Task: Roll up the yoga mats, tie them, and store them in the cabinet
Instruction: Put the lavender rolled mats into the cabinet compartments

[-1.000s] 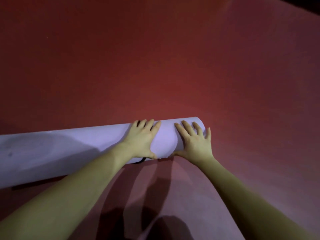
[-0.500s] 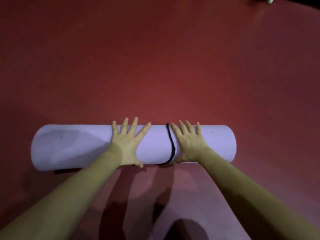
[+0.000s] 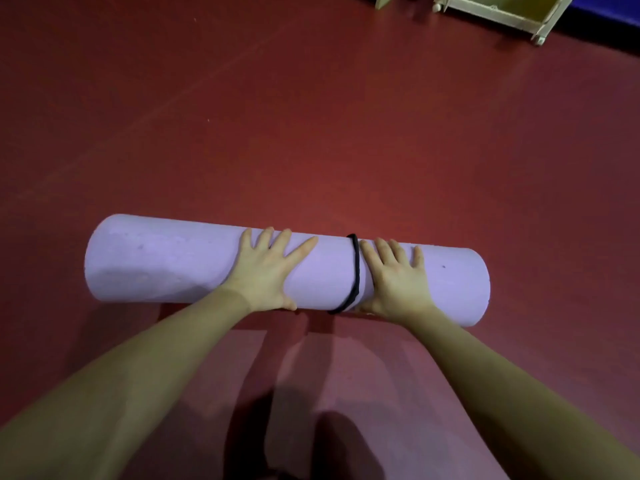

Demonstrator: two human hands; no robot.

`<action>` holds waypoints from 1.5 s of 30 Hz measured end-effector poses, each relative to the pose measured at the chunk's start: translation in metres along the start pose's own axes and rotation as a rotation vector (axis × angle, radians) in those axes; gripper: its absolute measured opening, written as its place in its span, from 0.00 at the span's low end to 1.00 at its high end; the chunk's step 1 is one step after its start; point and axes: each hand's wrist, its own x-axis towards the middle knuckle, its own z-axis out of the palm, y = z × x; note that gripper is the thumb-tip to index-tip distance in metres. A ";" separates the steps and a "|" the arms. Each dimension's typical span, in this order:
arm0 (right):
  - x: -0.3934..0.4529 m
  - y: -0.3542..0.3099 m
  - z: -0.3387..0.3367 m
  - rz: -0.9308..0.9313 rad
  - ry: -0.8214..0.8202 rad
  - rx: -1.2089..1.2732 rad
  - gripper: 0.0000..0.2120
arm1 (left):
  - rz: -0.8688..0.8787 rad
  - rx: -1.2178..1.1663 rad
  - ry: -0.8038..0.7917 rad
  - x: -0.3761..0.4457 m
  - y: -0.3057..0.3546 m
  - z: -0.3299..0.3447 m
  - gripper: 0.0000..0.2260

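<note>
I am pressing both hands flat on the rolled yoga mat, which is lying across the red floor just in front of me. My left hand and right hand are spread, fingers straight, gripping nothing, one on each side of the black cord circling the roll. The rolling looks finished; I judge the tying is in hand. Next I am likely needing to knot the cord, then carry the roll toward the cabinet far ahead.

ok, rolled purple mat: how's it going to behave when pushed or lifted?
The purple mat is a cylinder on flat floor, so likely rolls if pushed. Only one black cord wraps it, so the ends may loosen. Probably light foam.
</note>
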 end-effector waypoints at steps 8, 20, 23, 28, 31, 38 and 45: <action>0.000 0.023 -0.212 0.043 0.077 0.053 0.58 | -0.011 -0.012 0.029 0.006 -0.042 -0.212 0.54; 0.002 0.047 -0.573 0.050 0.115 0.003 0.61 | -0.001 -0.036 0.081 -0.003 -0.126 -0.560 0.54; 0.004 0.048 -0.643 0.062 0.136 0.000 0.60 | 0.023 -0.023 0.081 -0.004 -0.147 -0.630 0.54; -0.001 0.058 -0.708 0.121 0.166 0.006 0.60 | 0.089 0.026 0.129 0.011 -0.162 -0.700 0.54; 0.006 0.072 -0.729 0.136 0.181 -0.016 0.60 | 0.101 0.035 0.152 0.030 -0.164 -0.723 0.53; 0.064 0.151 -0.744 0.110 0.248 -0.088 0.62 | 0.137 0.061 0.206 0.120 -0.161 -0.757 0.53; 0.167 0.262 -0.749 0.168 0.207 -0.025 0.60 | 0.138 0.114 0.212 0.271 -0.149 -0.787 0.53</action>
